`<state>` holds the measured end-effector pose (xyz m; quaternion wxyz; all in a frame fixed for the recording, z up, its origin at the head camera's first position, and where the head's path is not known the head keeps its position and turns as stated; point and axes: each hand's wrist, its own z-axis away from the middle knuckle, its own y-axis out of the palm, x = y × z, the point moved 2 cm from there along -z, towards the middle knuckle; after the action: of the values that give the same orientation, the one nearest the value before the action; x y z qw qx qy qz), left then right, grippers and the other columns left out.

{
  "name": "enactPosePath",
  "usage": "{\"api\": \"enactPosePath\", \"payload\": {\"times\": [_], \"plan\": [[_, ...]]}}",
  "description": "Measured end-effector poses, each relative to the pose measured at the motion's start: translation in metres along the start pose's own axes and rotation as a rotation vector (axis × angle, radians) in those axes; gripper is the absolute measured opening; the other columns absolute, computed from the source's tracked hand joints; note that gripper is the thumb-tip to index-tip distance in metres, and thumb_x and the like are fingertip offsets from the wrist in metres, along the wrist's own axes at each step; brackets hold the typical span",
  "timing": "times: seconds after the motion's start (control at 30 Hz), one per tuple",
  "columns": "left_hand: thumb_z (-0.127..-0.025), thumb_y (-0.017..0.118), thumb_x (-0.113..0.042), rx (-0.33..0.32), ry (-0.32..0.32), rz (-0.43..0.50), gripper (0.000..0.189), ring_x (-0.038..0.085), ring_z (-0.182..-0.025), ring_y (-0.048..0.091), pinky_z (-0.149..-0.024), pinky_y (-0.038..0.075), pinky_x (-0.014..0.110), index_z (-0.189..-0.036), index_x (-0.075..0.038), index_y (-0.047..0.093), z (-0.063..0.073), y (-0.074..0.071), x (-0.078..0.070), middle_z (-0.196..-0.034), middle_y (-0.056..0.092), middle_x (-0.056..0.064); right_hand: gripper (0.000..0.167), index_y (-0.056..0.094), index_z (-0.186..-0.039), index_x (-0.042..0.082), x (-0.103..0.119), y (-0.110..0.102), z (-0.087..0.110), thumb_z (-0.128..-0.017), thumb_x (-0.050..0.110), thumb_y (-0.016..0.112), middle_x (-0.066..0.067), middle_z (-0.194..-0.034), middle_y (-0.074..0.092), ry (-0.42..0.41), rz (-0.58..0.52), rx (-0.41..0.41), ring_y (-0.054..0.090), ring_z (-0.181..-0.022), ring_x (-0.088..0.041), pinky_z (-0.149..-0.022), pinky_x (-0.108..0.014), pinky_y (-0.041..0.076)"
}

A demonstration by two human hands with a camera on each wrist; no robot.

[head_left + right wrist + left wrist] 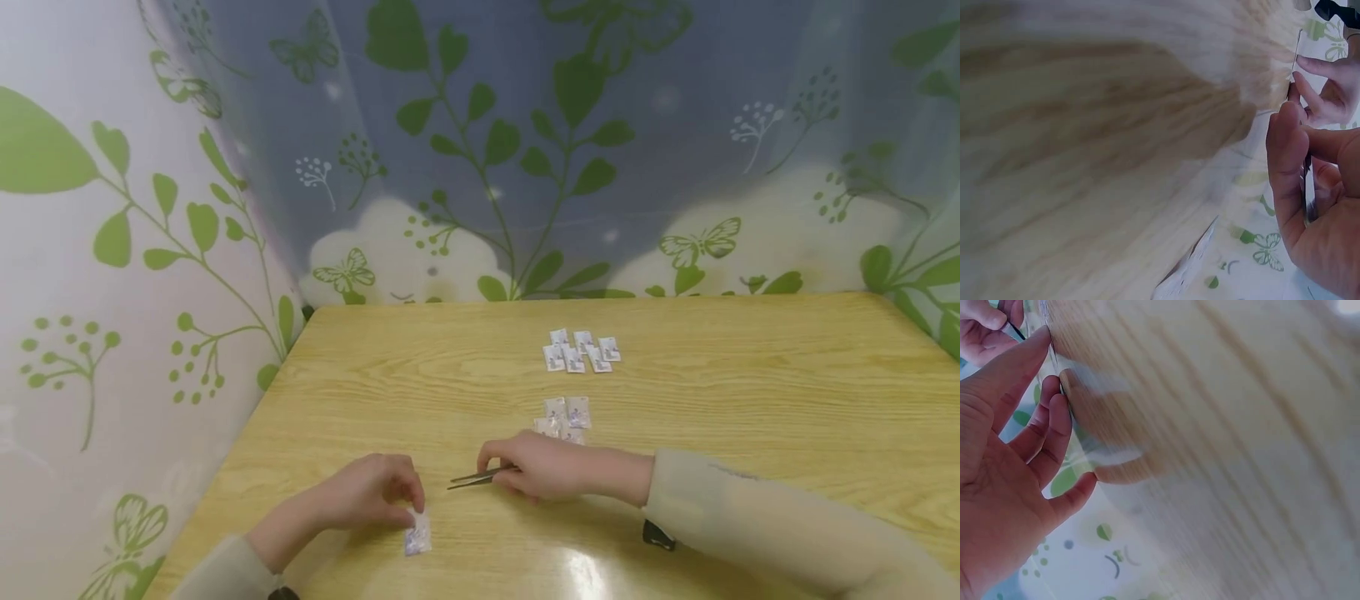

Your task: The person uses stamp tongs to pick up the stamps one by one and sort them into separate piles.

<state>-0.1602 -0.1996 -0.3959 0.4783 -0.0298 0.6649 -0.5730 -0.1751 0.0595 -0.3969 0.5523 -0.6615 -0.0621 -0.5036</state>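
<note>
A small, flat, whitish packet with a purple print (417,537) lies on the wooden table in front of my left hand (372,492). The left thumb and forefinger touch its far left end, pressing it to the tabletop. In the left wrist view, the other fingers of that hand (1016,437) rest spread and loosely bent on the table. My right hand (542,465) holds metal tweezers (474,479), tips pointing left toward the left hand, apart from the packet. The right wrist view shows the tweezers (1308,194) lying along the palm, partly hidden by fingers.
Just beyond the right hand lies a group of similar packets (578,412), partly covered by that hand. Farther back, several more packets (574,360) lie in two rows. A leaf-patterned curtain (465,167) hangs behind the table (420,367) and along its left side.
</note>
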Motion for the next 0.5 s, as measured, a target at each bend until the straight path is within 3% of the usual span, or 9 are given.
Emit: {"api": "enactPosePath", "payload": {"times": [0.27,0.5], "plan": [[-0.08,0.079,-0.02,-0.024,0.028,0.015,0.009,0.003,-0.078,0.053,-0.074,0.046,0.026,-0.082,-0.022,0.07,0.003,-0.002,0.004,-0.084,0.057,-0.015,0.014,0.061,-0.11,0.014,0.01,0.007,-0.012,-0.098,0.009,0.056,0.004,-0.057,0.051,-0.03,0.019,0.017,0.046,-0.041,-0.005,-0.046,-0.02,0.042],[-0.078,0.079,-0.018,-0.056,0.028,-0.05,0.012,0.0,-0.078,0.053,-0.075,0.047,0.027,-0.08,-0.025,0.069,0.007,0.002,0.008,-0.084,0.056,-0.019,0.015,0.06,-0.111,0.013,0.015,0.011,-0.016,-0.098,0.008,0.056,0.001,-0.057,0.053,-0.023,0.009,0.034,0.046,-0.04,-0.005,-0.044,-0.019,0.041]]}}
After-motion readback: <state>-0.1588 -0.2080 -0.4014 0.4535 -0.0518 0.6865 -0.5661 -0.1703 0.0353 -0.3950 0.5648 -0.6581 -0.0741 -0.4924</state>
